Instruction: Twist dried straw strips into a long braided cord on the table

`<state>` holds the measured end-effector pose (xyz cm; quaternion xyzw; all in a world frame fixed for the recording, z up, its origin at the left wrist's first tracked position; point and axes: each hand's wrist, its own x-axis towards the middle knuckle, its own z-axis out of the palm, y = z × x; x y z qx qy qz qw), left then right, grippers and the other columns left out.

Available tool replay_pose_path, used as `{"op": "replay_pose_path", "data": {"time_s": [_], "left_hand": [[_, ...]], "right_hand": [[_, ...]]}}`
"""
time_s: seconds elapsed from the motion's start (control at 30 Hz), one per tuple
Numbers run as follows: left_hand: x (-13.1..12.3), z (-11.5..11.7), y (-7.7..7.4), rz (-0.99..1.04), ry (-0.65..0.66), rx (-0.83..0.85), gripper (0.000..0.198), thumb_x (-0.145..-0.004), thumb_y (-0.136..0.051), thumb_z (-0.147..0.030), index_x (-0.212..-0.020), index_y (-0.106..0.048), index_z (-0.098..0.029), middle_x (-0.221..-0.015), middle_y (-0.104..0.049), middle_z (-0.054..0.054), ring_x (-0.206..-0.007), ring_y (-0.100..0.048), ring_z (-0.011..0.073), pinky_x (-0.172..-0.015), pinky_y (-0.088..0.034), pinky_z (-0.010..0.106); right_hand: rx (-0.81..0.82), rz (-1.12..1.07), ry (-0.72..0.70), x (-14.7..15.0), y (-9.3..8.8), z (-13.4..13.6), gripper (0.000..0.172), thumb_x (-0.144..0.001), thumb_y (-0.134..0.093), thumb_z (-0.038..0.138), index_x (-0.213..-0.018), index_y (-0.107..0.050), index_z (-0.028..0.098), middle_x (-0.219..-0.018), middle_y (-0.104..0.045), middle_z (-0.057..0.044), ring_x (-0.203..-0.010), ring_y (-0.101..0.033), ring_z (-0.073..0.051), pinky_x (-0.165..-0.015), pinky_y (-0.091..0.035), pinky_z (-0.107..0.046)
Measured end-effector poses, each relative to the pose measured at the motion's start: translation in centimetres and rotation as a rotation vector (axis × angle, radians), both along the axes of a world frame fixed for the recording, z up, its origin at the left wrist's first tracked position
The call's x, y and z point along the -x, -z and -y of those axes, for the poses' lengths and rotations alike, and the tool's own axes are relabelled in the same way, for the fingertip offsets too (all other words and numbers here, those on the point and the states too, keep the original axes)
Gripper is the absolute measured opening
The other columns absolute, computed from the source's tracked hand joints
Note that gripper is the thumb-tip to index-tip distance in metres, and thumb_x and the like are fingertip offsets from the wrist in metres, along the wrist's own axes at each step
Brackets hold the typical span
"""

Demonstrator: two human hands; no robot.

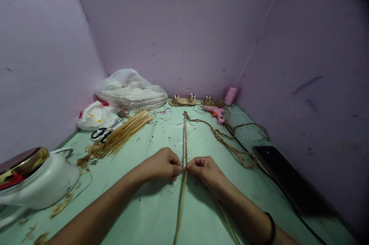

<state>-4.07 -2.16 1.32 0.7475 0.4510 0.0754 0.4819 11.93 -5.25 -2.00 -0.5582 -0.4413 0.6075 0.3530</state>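
Observation:
A thin braid of dry plant fibre (186,141) runs straight away from me down the middle of the pale green tabletop. At its near end my left hand (168,163) pinches a fibre strand between thumb and index finger. My right hand (203,169) faces it from the other side, fingertips closed on the braid where the strands meet. A loose flat strand (180,202) trails from this point toward me. Another loose strand (227,222) passes under my right forearm. The finished length of braid (229,145) continues from the far end and lies in loops on the right.
At left are a white kettle-like pot (54,183), a bundle of fibre strips (127,133), scissors (100,134) and white plastic bags (132,91). Woven pieces (183,101) sit by the back wall. A pink glue gun (216,113), pink spool (231,95) and black phone (288,179) are right.

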Motion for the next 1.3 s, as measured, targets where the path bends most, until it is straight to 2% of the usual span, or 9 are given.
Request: {"op": "replay_pose_path", "data": {"time_s": [0.07,0.13,0.27,0.43,0.57,0.73,0.87,1.1,1.3], "left_hand": [[1.5,-1.5,-1.1,-0.066,-0.046,-0.048,0.024,-0.064,-0.046,-0.027,-0.064,-0.063,-0.011,-0.052,-0.055,0.0,-0.044,-0.04,0.0076,-0.045,-0.03,0.019],[3.4,-3.8,-1.7,-0.161,-0.235,-0.221,0.023,-0.064,-0.047,-0.025,-0.069,-0.064,-0.01,-0.057,-0.058,0.001,-0.048,-0.044,0.0091,-0.049,-0.032,0.02],[6.7,-9.1,-0.9,-0.459,-0.556,-0.642,0.02,-0.063,-0.046,-0.019,-0.068,-0.064,-0.013,-0.067,-0.062,0.005,-0.061,-0.053,0.0147,-0.056,-0.034,0.023],[7.1,-12.5,1.6,-0.706,-0.554,-0.788,0.024,-0.066,-0.046,-0.02,-0.077,-0.066,-0.014,-0.084,-0.063,0.013,-0.075,-0.056,0.0204,-0.063,-0.037,0.026],[7.1,-12.8,1.3,-0.701,-0.621,-0.722,0.026,-0.068,-0.045,-0.024,-0.079,-0.067,-0.015,-0.083,-0.065,0.011,-0.077,-0.057,0.0211,-0.063,-0.038,0.025],[7.8,-11.4,-1.6,-0.579,-0.763,-0.691,0.03,-0.067,-0.047,-0.032,-0.082,-0.068,-0.018,-0.08,-0.066,0.006,-0.073,-0.056,0.0193,-0.056,-0.033,0.024],[6.0,-7.8,-3.1,-0.412,-0.667,-0.649,0.03,-0.066,-0.048,-0.036,-0.079,-0.068,-0.018,-0.069,-0.064,0.002,-0.064,-0.054,0.0157,-0.055,-0.032,0.023],[0.6,0.9,-1.5,-0.339,-0.263,-0.368,0.025,-0.066,-0.047,-0.035,-0.067,-0.067,-0.019,-0.061,-0.061,0.002,-0.057,-0.05,0.0136,-0.053,-0.031,0.022],[-0.1,2.5,0.3,-0.279,-0.182,-0.3,0.029,-0.07,-0.044,-0.036,-0.074,-0.067,-0.018,-0.067,-0.063,0.003,-0.06,-0.05,0.0135,-0.054,-0.032,0.021]], "right_hand": [[0.012,0.004,-0.005,0.0,0.0,0.0,0.015,-0.057,-0.056,0.025,-0.052,-0.048,0.013,-0.041,-0.034,0.007,-0.037,-0.023,-0.002,-0.039,-0.014,-0.02],[0.014,0.008,-0.004,0.0,0.0,0.0,0.015,-0.057,-0.057,0.025,-0.053,-0.049,0.012,-0.042,-0.036,0.006,-0.038,-0.024,-0.002,-0.039,-0.014,-0.02],[0.041,0.034,-0.006,0.0,0.1,-0.1,0.016,-0.058,-0.056,0.027,-0.053,-0.051,0.012,-0.042,-0.034,0.006,-0.039,-0.023,-0.003,-0.039,-0.013,-0.02],[0.019,0.027,-0.009,0.1,0.0,-0.3,0.019,-0.057,-0.058,0.029,-0.05,-0.048,0.013,-0.042,-0.033,0.006,-0.041,-0.022,-0.003,-0.04,-0.012,-0.021],[0.009,0.009,-0.026,0.0,0.1,-0.4,0.02,-0.056,-0.059,0.028,-0.048,-0.046,0.014,-0.041,-0.032,0.006,-0.041,-0.022,-0.003,-0.041,-0.014,-0.021],[0.003,0.004,-0.031,-0.1,0.2,-0.4,0.017,-0.057,-0.057,0.025,-0.049,-0.048,0.013,-0.042,-0.035,0.006,-0.04,-0.024,-0.003,-0.041,-0.016,-0.02],[0.027,-0.017,-0.022,-0.1,0.0,-0.4,0.012,-0.056,-0.056,0.022,-0.052,-0.051,0.012,-0.042,-0.038,0.005,-0.038,-0.026,-0.003,-0.039,-0.015,-0.02],[0.025,-0.096,0.015,-0.3,-0.3,-0.2,0.008,-0.057,-0.057,0.019,-0.056,-0.055,0.011,-0.041,-0.04,0.006,-0.036,-0.027,-0.002,-0.038,-0.014,-0.02],[-0.025,-0.091,0.0,-0.3,-0.2,-0.1,0.006,-0.058,-0.054,0.017,-0.055,-0.056,0.012,-0.039,-0.04,0.007,-0.035,-0.026,-0.002,-0.038,-0.015,-0.02]]}}
